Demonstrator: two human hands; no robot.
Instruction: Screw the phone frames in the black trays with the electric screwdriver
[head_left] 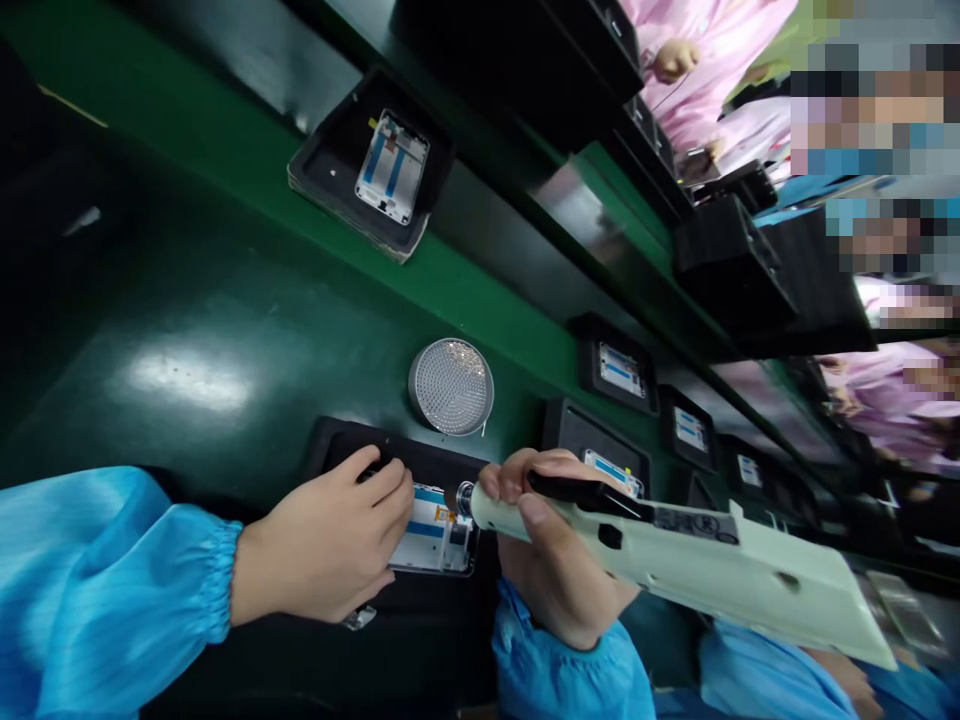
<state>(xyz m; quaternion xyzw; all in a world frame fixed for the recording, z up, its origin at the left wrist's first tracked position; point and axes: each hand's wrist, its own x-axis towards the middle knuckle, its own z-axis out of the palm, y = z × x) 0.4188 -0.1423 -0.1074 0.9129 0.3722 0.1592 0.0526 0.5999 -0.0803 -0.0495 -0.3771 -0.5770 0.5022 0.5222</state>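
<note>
My right hand point(555, 545) is closed round a pale green electric screwdriver point(675, 560) with a black lever. Its tip is at the right end of an opened phone point(427, 540) with blue strips and an orange flex part; whether it touches a screw cannot be made out. My left hand point(330, 535) lies over the phone's left end, fingers bent at the far edge and thumb at the near one, holding it in a black tray point(337, 440). Just beyond the tray stands a round perforated screw dish point(454, 385) with small shiny screws at its far side.
On the green bench point(225, 290), another black tray point(322, 180) holds a phone at the far left. More trays with phones point(622, 370) line the right side. Black boxes point(735, 260) stand beyond. Several people in pink sit opposite; a blue sleeve point(765, 670) is at lower right.
</note>
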